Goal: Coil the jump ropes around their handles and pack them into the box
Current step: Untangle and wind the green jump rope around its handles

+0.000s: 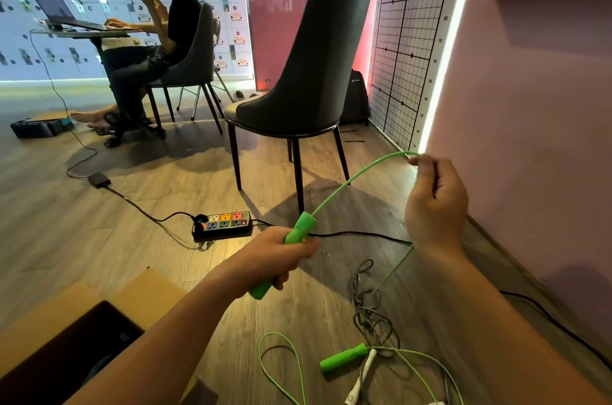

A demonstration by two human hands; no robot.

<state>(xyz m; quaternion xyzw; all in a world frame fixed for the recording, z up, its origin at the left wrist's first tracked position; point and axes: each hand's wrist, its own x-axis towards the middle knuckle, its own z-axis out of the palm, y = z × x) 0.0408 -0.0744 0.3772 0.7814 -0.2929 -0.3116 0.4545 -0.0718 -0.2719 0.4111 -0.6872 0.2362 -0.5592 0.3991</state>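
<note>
- In the left grip (281,252), wrapped in curled fingers: green handle (303,226), long axis tilted up and to the right.
- From its top end, green rope (347,184) arcing up-right into the right grip (433,202), pinched between thumb and fingers.
- Nearer the slack: right grip, probably best placed for winding back toward the handle.
- On the floor below: second green handle (344,356); cardboard box (66,315) lower left, well apart.

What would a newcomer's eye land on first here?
The bright green jump rope at centre: the left hand grips one handle, the right hand pinches the cord up near the pink wall. Behind stands a dark chair; lower right, the second green handle lies among tangled cords.
</note>
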